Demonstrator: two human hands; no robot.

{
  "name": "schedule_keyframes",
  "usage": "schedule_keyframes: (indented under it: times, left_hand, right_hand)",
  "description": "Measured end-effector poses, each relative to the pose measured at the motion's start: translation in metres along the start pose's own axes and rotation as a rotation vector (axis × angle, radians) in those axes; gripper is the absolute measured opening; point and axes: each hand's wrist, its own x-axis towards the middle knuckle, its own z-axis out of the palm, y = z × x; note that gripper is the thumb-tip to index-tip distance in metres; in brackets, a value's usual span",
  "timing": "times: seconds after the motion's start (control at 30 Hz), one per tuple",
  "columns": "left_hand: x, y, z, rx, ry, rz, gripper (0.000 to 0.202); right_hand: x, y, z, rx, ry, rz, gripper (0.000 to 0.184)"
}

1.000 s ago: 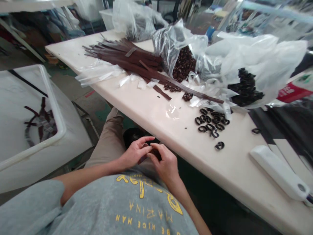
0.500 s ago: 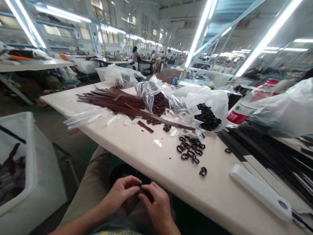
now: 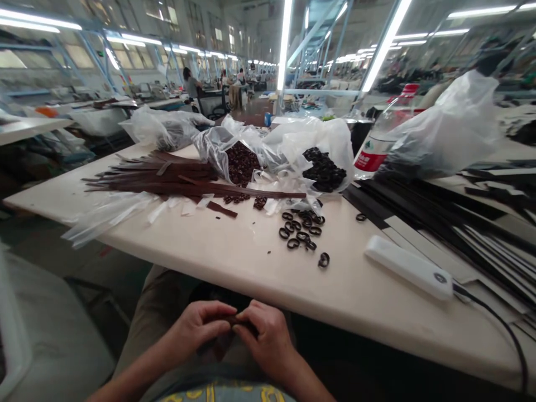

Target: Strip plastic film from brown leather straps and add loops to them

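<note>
Over my lap, just below the table's front edge, both hands meet fingertip to fingertip. My left hand (image 3: 203, 324) pinches a small dark brown strip (image 3: 231, 320) between thumb and fingers. On the other side, my right hand (image 3: 268, 330) has its thumb and bent fingers closed on the same strip. Most of this piece is hidden by my fingers. On the table beyond lie several small black loops (image 3: 302, 237), loosely scattered. Farther left is a bundle of long brown strips (image 3: 154, 181), with a short brown strip (image 3: 221, 210) near it.
Plastic bags hold brown loops (image 3: 242, 162) and black loops (image 3: 324, 170). A bottle with a red label (image 3: 371, 153) stands right of them. A white handheld device (image 3: 408, 268) with a cord lies near black strips (image 3: 444, 215). A pale bin (image 3: 17, 329) is at lower left.
My view has turned right, so the table and its things appear farther left. My hands stay together at the lap, and more of the brown strip shows between my fingertips.
</note>
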Motion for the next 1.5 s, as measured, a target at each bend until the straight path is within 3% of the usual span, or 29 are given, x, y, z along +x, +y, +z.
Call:
schedule_keyframes:
  times: [0.13, 0.27, 0.4, 0.53, 0.67, 0.77, 0.9, 1.0, 1.1, 1.27, 1.5]
  left_hand:
    - [0.005, 0.011, -0.001, 0.402, -0.029, 0.213, 0.018]
    - [0.012, 0.016, 0.001, 0.635, -0.022, 0.376, 0.016]
    - [0.018, 0.027, 0.000, 0.596, -0.069, 0.385, 0.016]
    - [0.035, 0.057, -0.014, 0.406, -0.052, 0.342, 0.026]
    - [0.089, 0.098, -0.039, 0.520, 0.181, 0.547, 0.019]
    - [0.148, 0.123, -0.050, 0.690, 0.342, 0.580, 0.019]
    - [0.215, 0.137, -0.045, 0.927, 0.399, 0.548, 0.033]
    - [0.242, 0.135, -0.036, 0.976, 0.376, 0.549, 0.027]
    - [0.250, 0.129, -0.037, 1.006, 0.380, 0.531, 0.021]
    - [0.240, 0.125, -0.054, 1.002, 0.386, 0.495, 0.020]
    - [0.231, 0.128, -0.055, 0.814, 0.386, 0.497, 0.019]
  right_hand:
    - [-0.003, 0.003, -0.003, -0.023, 0.021, -0.032, 0.007]
    - [-0.002, 0.004, -0.006, -0.035, 0.037, -0.065, 0.012]
    - [0.003, 0.002, -0.014, -0.034, 0.059, -0.105, 0.014]
    - [0.012, -0.005, -0.036, -0.063, 0.132, -0.143, 0.011]
    - [0.023, -0.004, -0.062, -0.102, 0.264, -0.091, 0.015]
    - [0.029, 0.004, -0.070, -0.102, 0.325, -0.039, 0.017]
    - [0.030, 0.012, -0.068, -0.117, 0.326, 0.020, 0.019]
    - [0.029, 0.014, -0.065, -0.128, 0.317, 0.047, 0.019]
    - [0.028, 0.014, -0.065, -0.137, 0.301, 0.062, 0.019]
    - [0.030, 0.015, -0.065, -0.160, 0.271, 0.058, 0.019]
    - [0.030, 0.012, -0.064, -0.171, 0.291, 0.060, 0.019]
